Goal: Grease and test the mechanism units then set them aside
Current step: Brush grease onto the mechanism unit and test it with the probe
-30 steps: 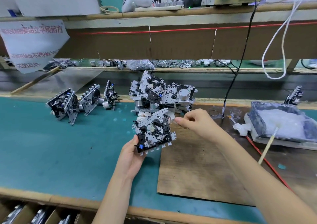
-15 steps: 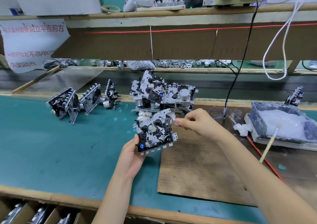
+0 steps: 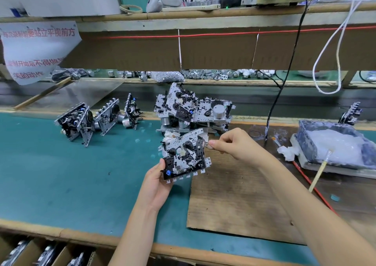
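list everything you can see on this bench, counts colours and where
held mechanism unit: one, silver and black, above the mat's right edge
piled mechanism units: several, silver and black, behind the held one
standing mechanism units: about four, silver and black, on edge, left on the mat
grease tray: one, dark grey, white grease inside, far right
brush: one, pale handle, leaning in the tray
cardboard sheet: one, brown, right of the mat
mat: one, green, bench top
left hand: grips the held unit's lower left corner
right hand: pinches its right edge

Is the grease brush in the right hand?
No, the brush leans on the grease tray while the right hand pinches the edge of the mechanism unit.
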A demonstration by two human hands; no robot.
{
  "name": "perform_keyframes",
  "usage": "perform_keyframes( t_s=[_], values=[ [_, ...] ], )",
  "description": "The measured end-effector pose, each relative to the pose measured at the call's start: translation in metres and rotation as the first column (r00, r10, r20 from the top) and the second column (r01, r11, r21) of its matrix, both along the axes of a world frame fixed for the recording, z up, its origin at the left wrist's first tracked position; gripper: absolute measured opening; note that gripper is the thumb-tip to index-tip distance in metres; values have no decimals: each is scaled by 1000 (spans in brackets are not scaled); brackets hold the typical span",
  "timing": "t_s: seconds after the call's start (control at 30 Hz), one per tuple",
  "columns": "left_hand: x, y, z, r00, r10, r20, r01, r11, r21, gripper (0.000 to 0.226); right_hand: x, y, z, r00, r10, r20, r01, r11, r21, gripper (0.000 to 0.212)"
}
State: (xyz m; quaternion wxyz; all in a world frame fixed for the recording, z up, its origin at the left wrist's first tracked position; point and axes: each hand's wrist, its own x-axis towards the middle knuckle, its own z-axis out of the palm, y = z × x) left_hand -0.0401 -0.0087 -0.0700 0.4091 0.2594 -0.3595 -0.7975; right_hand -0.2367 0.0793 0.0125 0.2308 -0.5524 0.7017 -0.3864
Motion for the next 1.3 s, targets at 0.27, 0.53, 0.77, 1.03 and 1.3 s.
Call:
perform_keyframes(
  t_s=[0.27,0.53,0.77,1.03,1.3],
  values=[
    [0,-1,0,1000,3,-16,-3,1000,15,51,3,-1,-7,999,-51,-16,51,999,-3,51],
    [-1,-2,-1,1000,-1,-25,2,1000,21,50,2,-3,-7,998,-70,-3,70,997,31,53],
    [-1,-2,-3,999,4,-37,-3,1000,28,49,5,-6,-10,996,-91,1,91,996,19,51],
    [0,-2,-2,999,-13,-31,14,1000,25,42,11,-5,8,995,-98,-21,97,992,-75,39],
    [0,1,2,999,-45,-13,45,999,4,37,55,-14,18,479,214,-852,-136,976,168,120]
  ],
)
